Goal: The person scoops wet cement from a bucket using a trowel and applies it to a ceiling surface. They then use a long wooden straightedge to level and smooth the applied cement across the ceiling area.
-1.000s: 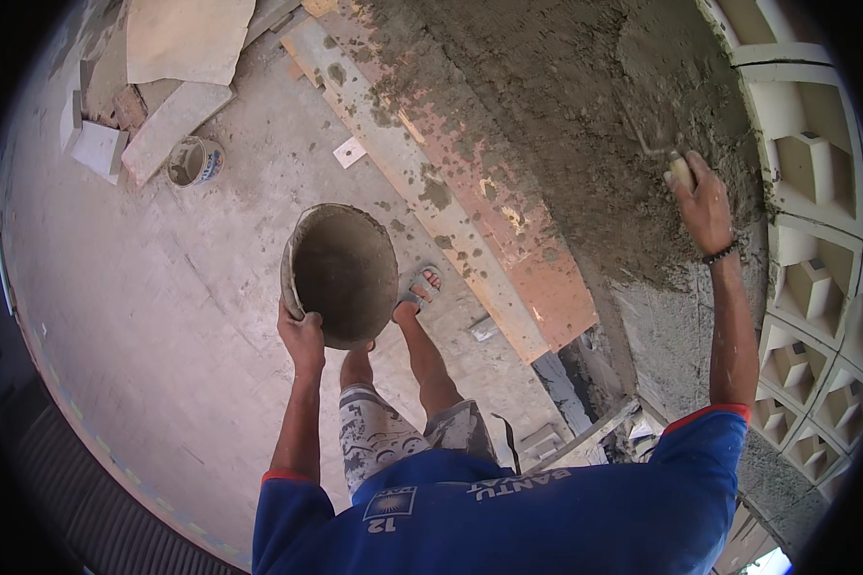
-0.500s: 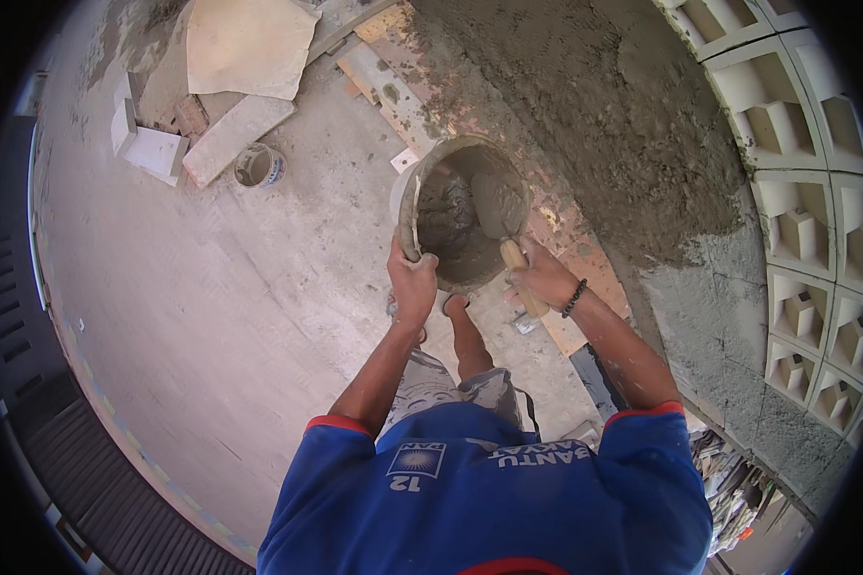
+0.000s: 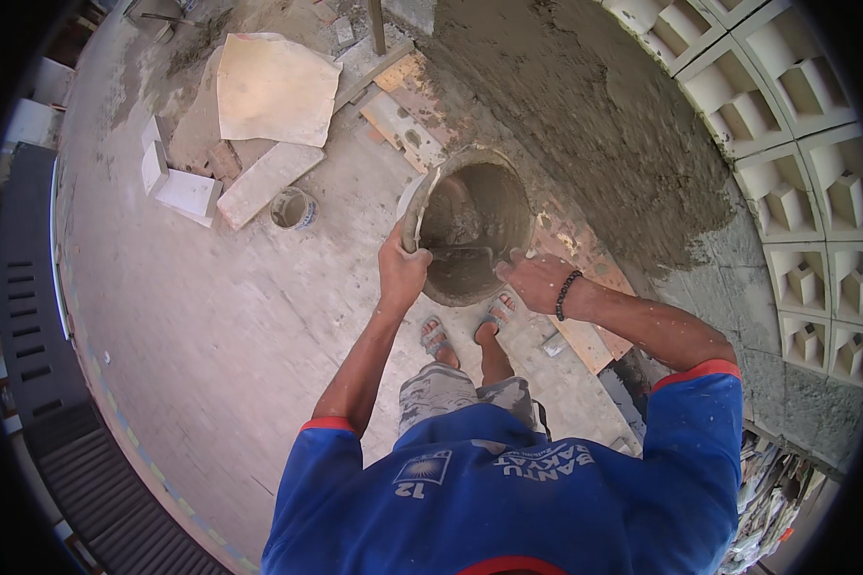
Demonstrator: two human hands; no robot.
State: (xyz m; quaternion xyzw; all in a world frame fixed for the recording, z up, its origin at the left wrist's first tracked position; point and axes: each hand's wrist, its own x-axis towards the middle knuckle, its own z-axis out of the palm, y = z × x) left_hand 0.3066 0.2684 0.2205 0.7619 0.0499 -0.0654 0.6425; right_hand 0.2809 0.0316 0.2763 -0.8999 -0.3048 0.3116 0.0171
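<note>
A mortar-coated bucket tilts in front of me, with wet grey mortar clinging inside it. My left hand is closed on the bucket's left rim. At the opposite side of the opening, my right hand wraps round the handle of a trowel. Its blade reaches into the bucket and shows nearly edge-on. The fingers cover the wooden handle. Wet mortar render coats the surface beyond the bucket, to the right.
A small pail stands at the left beside a pale plank and white block pieces. Behind them lies a large beige sheet. Mortar-spattered boards run along the wall's foot. Pale hollow vent blocks line the right.
The trowel blade has turned from its flat face to nearly edge-on inside the bucket. My right hand has rolled over, hiding the handle. My view has shifted, bringing my sandalled feet into sight.
</note>
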